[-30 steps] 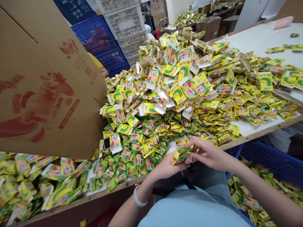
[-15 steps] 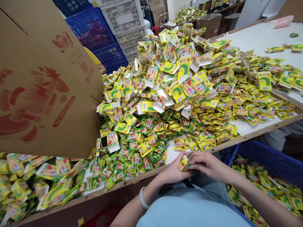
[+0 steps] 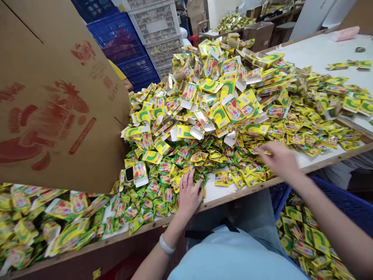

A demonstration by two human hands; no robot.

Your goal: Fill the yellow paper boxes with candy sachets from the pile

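Observation:
My left hand (image 3: 190,191) lies on small green candy packets (image 3: 160,208) near the table's front edge. Its fingers are bent and apart, touching the packets, with nothing visibly gripped. Farther right, my right hand (image 3: 278,161) is over the small yellow packets (image 3: 247,177). Motion smears its fingers, so whether it holds anything is unclear. Behind both hands rises a heap of yellow printed boxes (image 3: 240,107), many with white flaps standing open. Filled yellow boxes (image 3: 310,243) lie in a blue crate (image 3: 338,206) at my lower right.
A large printed carton (image 3: 58,116) stands on the left of the table. Blue crates (image 3: 116,42) and white crates (image 3: 155,27) are stacked behind it. The wooden table edge (image 3: 335,157) runs along my front. A phone (image 3: 129,174) leans among the packets.
Both hands have parted from in front of my body, where they held a small yellow box. The left moved onto the green packets, the right to the yellow ones. That box has left my hands.

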